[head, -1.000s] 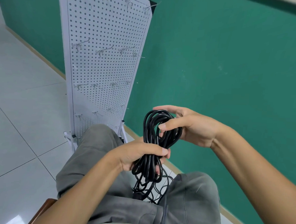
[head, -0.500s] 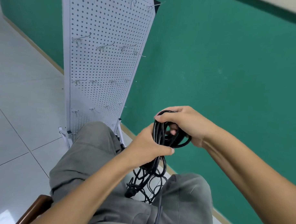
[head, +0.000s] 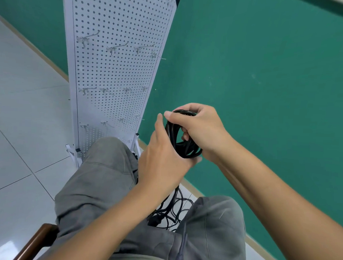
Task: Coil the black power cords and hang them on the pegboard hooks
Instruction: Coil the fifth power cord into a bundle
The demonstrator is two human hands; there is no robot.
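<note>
Your right hand [head: 201,131] has the coiled black cord [head: 182,144] clamped, thumb across the top of the loops and fingers curled through the middle of the bundle. Your left hand [head: 162,158] is pressed against the near side of that same coil, fingers up along the loops; whether it is actually wrapped round the strands or only steadying them, I cannot tell, because its back faces the camera.

Below the grip, the tail of the cord [head: 169,211] drops between your knees into a loose tangle, with a plug [head: 154,219] lying in it. That is your main risk, I'd say: lift the coil toward the board and the slack may snag on your legs or the chair [head: 36,240], dragging loops out of your fist. If the right thumb eases off, the stiff loops will likely spring open.

Ahead and to the left of the grip stands the white pegboard [head: 118,73], rows of bare hooks [head: 113,48] sticking out toward you. Its right edge and foot sit close to your left knee. Beyond the grip to the right is only the green wall [head: 266,74], so your free room is upward and leftward.
</note>
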